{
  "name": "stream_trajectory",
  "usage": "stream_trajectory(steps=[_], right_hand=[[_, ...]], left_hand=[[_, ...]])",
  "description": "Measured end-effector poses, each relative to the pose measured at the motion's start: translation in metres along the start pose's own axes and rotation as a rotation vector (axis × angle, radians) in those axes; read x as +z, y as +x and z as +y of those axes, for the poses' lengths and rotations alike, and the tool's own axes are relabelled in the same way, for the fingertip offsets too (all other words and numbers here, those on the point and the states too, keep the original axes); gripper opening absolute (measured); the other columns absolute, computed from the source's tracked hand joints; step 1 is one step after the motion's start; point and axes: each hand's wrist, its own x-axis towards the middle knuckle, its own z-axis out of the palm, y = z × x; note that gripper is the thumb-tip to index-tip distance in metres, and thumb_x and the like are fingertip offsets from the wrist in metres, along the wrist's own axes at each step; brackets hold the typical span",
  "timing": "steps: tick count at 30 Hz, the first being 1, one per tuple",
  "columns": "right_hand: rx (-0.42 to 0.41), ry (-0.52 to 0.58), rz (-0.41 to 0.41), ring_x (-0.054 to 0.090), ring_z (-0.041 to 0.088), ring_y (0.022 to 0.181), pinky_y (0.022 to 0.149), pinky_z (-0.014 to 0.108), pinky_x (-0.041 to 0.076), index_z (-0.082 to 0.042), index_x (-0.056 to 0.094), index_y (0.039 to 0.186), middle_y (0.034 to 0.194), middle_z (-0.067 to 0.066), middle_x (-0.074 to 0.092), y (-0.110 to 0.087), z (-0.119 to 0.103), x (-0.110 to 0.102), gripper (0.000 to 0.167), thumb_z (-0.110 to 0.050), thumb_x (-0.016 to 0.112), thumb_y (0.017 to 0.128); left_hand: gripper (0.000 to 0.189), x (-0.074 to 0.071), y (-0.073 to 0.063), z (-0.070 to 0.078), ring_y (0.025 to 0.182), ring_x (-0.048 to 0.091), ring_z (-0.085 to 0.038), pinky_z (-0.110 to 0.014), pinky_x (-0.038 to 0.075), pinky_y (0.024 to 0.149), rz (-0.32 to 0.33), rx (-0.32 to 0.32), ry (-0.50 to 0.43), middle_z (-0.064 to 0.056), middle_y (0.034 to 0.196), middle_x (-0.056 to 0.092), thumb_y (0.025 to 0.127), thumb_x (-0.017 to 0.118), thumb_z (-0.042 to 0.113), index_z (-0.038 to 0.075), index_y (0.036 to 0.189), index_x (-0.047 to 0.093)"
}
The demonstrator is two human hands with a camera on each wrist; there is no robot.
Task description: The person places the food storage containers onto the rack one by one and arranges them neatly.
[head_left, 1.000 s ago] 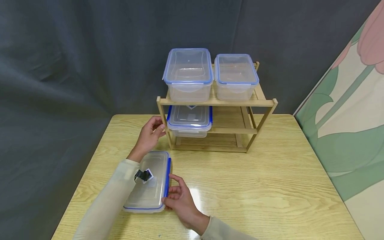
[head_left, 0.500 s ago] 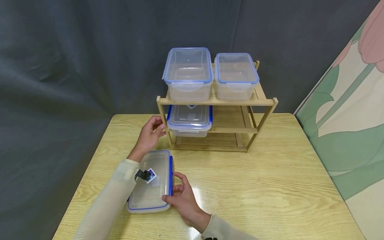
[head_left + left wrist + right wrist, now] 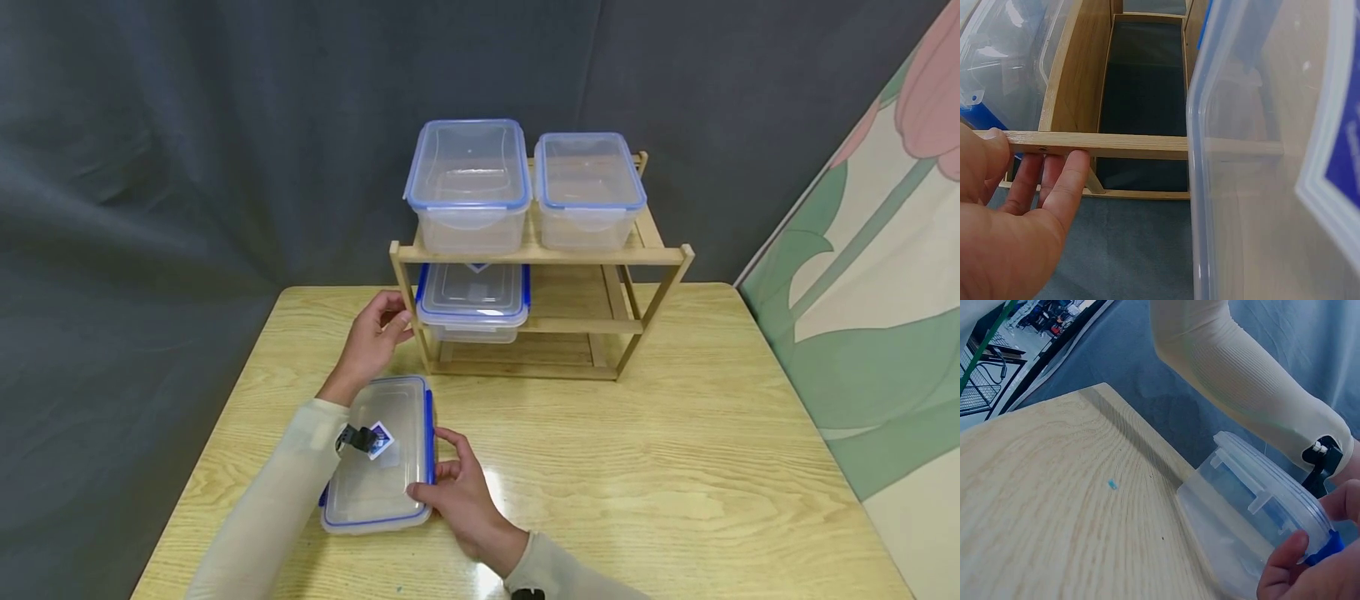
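My left hand (image 3: 375,333) holds the left front post (image 3: 1135,145) of a wooden rack, thumb on one side and fingers on the other. Below it, partly under my left forearm, is a clear food container (image 3: 375,483) with a blue-sealed lid, blue side clips and a diamond-shaped label. My right hand (image 3: 465,500) grips this container's right side, its thumb on the lid edge. In the right wrist view, the container's clear wall (image 3: 1222,519) shows beside my right hand (image 3: 1316,572). Whether its base touches the table, I cannot tell.
The wooden rack (image 3: 540,257) stands at the table's back. Two lidded containers, a larger one (image 3: 471,183) and a smaller one (image 3: 592,192), sit on its top. A flatter container (image 3: 474,304) occupies the middle shelf's left. A dark curtain (image 3: 225,150) hangs behind.
The container in my right hand has shifted slightly right and turned a little, baring more of its label. My right hand moved with it. My left hand stays on the post.
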Motion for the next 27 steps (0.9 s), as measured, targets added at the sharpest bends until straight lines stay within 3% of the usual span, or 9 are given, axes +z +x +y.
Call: stream_trajectory(steps=[6,18,27], right_hand=[[0.001,0.003,-0.004,0.067,0.015,0.075,0.059,0.026,0.060,-0.018,0.046,0.152,0.087,0.005,0.067,0.000,-0.003,-0.003,0.092,0.010,0.078,0.070],[0.008,0.029,-0.029,0.072,0.020,0.084,0.073,0.038,0.068,-0.017,0.045,0.155,0.095,0.009,0.066,-0.004,-0.010,-0.023,0.094,0.013,0.078,0.073],[0.023,0.022,-0.030,0.071,0.019,0.086,0.074,0.035,0.067,-0.015,0.047,0.156,0.097,0.008,0.063,-0.013,-0.019,-0.036,0.092,0.012,0.078,0.074]], left_hand=[[0.024,0.001,0.001,-0.002,0.125,0.061,-0.032,-0.036,0.063,0.101,0.001,-0.004,-0.003,-0.017,0.129,0.059,0.112,0.051,0.012,0.006,0.134,0.056],[0.025,0.000,0.001,0.000,0.126,0.061,-0.032,-0.038,0.062,0.103,-0.001,-0.017,-0.004,-0.016,0.130,0.059,0.112,0.052,0.013,0.007,0.136,0.056],[0.024,-0.002,0.002,-0.001,0.122,0.061,-0.035,-0.035,0.064,0.100,-0.021,0.008,-0.044,-0.020,0.125,0.057,0.112,0.051,0.008,0.000,0.134,0.054]])
